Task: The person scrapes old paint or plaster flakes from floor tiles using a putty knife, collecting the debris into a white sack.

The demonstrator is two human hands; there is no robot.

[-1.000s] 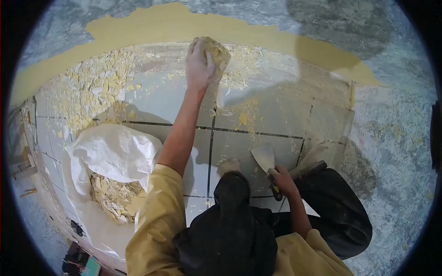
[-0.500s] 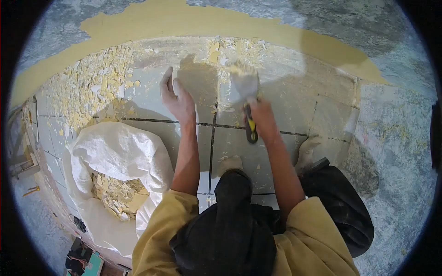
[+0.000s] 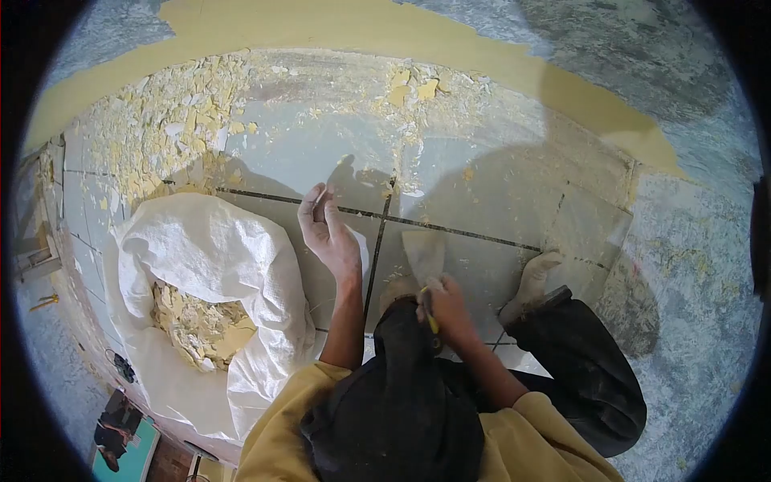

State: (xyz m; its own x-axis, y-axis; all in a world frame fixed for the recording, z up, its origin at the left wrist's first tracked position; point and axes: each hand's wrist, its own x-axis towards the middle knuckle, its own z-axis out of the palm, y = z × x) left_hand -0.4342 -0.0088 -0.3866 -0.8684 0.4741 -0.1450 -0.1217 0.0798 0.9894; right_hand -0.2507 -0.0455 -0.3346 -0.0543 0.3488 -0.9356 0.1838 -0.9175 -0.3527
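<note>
My right hand (image 3: 446, 309) is wrapped round the black and yellow handle of a scraper (image 3: 424, 253), low over the tiles near my foot. Its wide blade points away from me and carries no visible heap. My left hand (image 3: 328, 233) is raised over the tiles, right of the sack, fingers curved and apart from the thumb, with nothing seen in it. A white woven sack (image 3: 205, 249) stands open at the left, with yellow and white paint flakes (image 3: 205, 325) inside. More loose flakes (image 3: 181, 120) cover the floor along the wall's foot.
Grey floor tiles (image 3: 482, 193) with dark joints lie ahead. The wall (image 3: 321, 28) has a yellow band along its base. My bare foot (image 3: 536, 277) rests at the right. At the lower left, another person (image 3: 112, 434) is near a green surface (image 3: 138, 451).
My right hand has drawn the scraper back toward my body, and the flakes seen on its blade are gone from it. My left hand has moved slightly down and right.
</note>
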